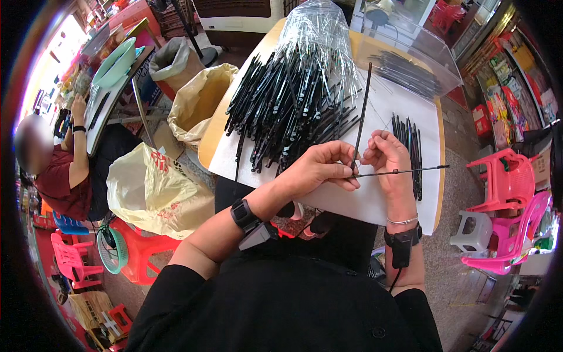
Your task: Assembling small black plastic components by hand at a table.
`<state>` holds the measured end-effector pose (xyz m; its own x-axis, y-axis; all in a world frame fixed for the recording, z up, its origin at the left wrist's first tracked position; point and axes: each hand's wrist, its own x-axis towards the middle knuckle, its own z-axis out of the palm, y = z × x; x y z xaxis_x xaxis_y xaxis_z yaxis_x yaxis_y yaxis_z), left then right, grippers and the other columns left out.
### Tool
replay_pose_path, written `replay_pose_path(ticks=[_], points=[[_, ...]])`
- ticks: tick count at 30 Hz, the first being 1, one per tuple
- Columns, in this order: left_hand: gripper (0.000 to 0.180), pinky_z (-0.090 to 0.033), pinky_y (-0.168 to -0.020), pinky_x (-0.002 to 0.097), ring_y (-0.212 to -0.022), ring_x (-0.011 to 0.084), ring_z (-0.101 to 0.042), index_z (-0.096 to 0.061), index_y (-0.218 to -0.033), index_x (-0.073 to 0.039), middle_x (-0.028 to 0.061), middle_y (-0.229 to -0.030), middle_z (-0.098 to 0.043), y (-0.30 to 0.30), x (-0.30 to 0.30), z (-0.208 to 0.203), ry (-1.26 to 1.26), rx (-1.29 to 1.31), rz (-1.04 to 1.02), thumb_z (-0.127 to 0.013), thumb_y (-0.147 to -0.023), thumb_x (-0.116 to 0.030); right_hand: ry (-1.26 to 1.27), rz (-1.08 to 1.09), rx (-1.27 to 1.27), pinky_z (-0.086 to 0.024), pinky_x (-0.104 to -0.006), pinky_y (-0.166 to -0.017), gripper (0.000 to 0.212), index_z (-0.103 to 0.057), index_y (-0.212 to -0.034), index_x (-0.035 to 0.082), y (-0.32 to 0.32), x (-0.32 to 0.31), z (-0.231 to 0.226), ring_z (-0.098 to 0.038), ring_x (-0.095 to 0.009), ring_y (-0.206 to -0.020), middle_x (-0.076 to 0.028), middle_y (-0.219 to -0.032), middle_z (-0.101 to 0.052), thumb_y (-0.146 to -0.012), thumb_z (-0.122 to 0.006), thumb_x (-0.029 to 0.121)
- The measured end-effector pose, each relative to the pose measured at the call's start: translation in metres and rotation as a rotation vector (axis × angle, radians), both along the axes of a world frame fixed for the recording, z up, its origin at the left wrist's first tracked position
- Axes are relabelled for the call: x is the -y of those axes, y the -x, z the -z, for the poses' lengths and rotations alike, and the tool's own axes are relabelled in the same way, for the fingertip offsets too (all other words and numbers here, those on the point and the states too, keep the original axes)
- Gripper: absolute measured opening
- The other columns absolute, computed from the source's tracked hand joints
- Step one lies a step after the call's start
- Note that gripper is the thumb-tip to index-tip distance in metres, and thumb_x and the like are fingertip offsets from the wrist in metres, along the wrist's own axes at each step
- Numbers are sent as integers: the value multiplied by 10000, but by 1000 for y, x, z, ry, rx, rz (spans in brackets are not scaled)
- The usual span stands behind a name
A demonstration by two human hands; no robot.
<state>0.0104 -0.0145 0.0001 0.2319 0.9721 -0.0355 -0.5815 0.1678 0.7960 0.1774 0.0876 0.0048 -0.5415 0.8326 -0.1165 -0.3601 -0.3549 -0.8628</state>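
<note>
Over the table's near edge, my left hand [328, 167] pinches a slim black jointed rod [364, 100] between thumb and fingers. One length of it points up and away; the other length [404, 172] runs off to the right, passing in front of my right palm. Both lengths meet at my left fingertips. Close beside them, my right hand [387, 155] is turned palm up with its fingers curled in; whether a small thing sits in its fingertips is hidden. A big heap of similar black rods [287, 105], partly wrapped in clear plastic [316, 26], lies beyond my left hand.
A smaller row of black rods [417, 154] lies right of my right hand on the white-topped table [375, 214]. A clear bin [448, 73] of dark strips stands at the far right. Open sacks [202, 100] and a plastic bag [158, 188] stand left; a person [64, 164] sits beyond.
</note>
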Motion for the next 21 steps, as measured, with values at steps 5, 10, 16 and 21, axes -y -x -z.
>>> replay_pose_path(ticks=[5, 10, 16, 21], points=[[184, -567, -742, 288, -842, 229, -656, -493, -1035, 5, 107, -920, -590, 0, 1, 0, -19, -17, 24, -527, -860, 49, 17, -15, 30, -572, -317, -566, 158, -517, -975, -9, 1, 1, -3, -616, -147, -617, -50, -755, -567, -872, -532, 110], [192, -567, -744, 287, -849, 228, -655, -493, -1045, 6, 108, -929, -589, 0, 1, 0, -24, -28, 33, -528, -860, 46, 35, -37, 16, -571, -312, -567, 145, -524, -968, -9, 1, -1, 0, -611, -145, -611, -52, -757, -564, -880, -515, 105], [199, -566, -743, 289, -855, 222, -654, -495, -1055, 7, 103, -937, -588, -1, 1, -2, -34, -96, 81, -509, -863, 56, -35, -18, 100, -552, -287, -540, 145, -525, -968, -15, 1, -1, 4, -596, -126, -594, -46, -732, -559, -880, -501, 99], [208, -566, -737, 289, -831, 218, -658, -495, -1063, 7, 99, -917, -589, 0, 2, -3, -47, -102, 54, -517, -860, 49, -45, 6, 131, -547, -286, -538, 140, -529, -962, -17, 4, 3, -1, -589, -124, -590, -45, -724, -556, -877, -497, 89]])
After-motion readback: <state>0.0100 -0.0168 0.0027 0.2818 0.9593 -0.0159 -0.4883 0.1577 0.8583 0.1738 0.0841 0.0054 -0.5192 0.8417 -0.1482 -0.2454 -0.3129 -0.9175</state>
